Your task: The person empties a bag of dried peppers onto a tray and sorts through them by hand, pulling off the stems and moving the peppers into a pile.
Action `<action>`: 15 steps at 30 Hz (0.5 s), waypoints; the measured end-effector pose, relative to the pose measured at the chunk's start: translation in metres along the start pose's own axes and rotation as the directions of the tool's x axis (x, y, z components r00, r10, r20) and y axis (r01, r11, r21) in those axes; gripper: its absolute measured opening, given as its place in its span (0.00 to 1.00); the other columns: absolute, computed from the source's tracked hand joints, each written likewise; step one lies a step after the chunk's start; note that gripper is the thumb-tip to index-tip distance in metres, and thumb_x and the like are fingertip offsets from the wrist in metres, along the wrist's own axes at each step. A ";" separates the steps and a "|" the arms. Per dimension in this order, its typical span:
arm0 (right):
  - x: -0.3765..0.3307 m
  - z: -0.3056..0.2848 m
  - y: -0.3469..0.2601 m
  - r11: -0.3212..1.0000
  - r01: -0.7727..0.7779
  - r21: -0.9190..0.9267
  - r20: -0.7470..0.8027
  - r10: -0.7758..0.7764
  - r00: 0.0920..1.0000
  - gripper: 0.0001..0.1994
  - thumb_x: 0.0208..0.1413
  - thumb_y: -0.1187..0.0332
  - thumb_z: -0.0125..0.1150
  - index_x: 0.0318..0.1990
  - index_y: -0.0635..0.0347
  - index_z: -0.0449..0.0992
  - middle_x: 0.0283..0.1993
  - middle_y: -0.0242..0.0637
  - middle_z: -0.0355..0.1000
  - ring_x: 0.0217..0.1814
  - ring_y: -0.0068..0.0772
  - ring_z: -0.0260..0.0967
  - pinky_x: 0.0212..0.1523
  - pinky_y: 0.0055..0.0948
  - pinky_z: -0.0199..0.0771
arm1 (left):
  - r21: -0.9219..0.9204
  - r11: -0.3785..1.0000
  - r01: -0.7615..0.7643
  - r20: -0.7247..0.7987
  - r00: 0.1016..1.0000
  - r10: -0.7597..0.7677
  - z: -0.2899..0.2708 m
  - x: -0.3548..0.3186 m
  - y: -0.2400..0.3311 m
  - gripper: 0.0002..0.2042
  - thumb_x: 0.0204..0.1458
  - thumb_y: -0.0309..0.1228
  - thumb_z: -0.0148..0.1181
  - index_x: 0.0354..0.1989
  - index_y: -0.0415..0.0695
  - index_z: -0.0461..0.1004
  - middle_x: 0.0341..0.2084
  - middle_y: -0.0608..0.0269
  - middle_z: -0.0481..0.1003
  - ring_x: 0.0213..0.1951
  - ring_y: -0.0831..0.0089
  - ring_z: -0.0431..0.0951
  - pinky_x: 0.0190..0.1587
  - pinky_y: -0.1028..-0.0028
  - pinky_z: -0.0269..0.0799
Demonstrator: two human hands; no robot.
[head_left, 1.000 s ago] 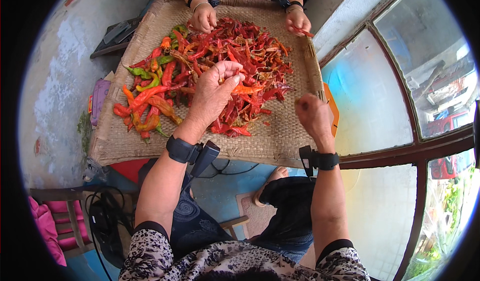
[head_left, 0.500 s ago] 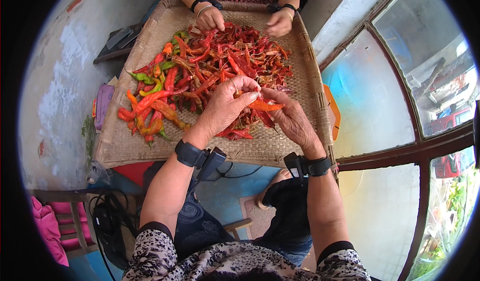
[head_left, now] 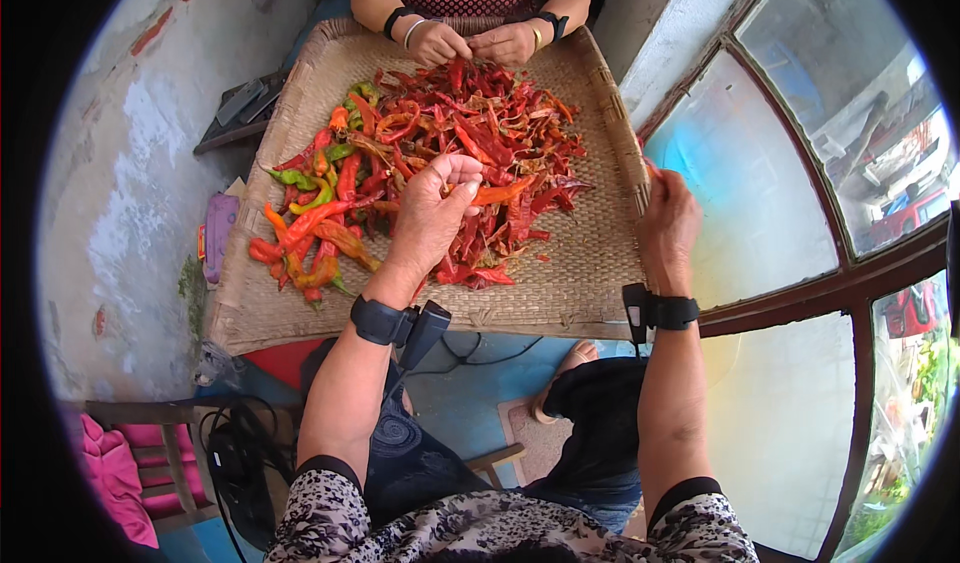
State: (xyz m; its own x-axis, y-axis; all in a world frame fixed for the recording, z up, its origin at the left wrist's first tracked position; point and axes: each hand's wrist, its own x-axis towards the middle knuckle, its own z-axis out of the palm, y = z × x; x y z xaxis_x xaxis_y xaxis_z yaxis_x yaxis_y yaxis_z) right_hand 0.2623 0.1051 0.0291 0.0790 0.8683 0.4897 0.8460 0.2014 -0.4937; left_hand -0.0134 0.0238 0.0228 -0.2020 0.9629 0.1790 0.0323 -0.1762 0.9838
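Note:
My left hand [head_left: 432, 213] is closed round an orange-red chili pepper [head_left: 505, 192], which points to the right over the heap. Several dried, split red chilies [head_left: 490, 258] lie beneath it on the woven tray [head_left: 590, 293]. My right hand [head_left: 668, 225] is at the tray's right rim, fingers bent together. A bit of red shows at its fingertips, too small to name. Whole red, orange and green peppers [head_left: 325, 218] are piled on the left of the tray.
Across the tray, another person's hands [head_left: 470, 43] meet over the chilies. A window [head_left: 750, 183] stands close on the right, a peeling wall [head_left: 120, 183] on the left. A purple item [head_left: 220, 228] lies beside the tray. A chair with pink cloth [head_left: 120, 473] stands lower left.
My right hand has left the pepper and moved right to the tray's rim. The left hand keeps hold of the orange-red chili pepper. The other person's hands have come together.

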 end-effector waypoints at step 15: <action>-0.057 0.023 -0.082 0.832 0.448 0.328 0.386 -0.551 0.740 0.11 0.49 0.68 0.63 0.39 0.60 0.74 0.36 0.44 0.72 0.38 0.48 0.69 0.38 0.41 0.71 | 0.262 0.961 -0.093 0.177 0.983 0.047 0.014 -0.002 0.000 0.14 0.52 0.18 0.56 0.47 0.40 0.70 0.38 0.63 0.73 0.40 0.80 0.74 0.39 0.79 0.75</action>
State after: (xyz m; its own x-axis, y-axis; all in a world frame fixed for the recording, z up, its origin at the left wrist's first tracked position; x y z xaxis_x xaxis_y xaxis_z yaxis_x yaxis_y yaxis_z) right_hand 0.1768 0.0497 0.0253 -0.6113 0.7065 0.3565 0.5661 0.7052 -0.4269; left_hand 0.0005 0.0245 0.0225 -0.0241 0.9744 0.2234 0.3059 -0.2056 0.9296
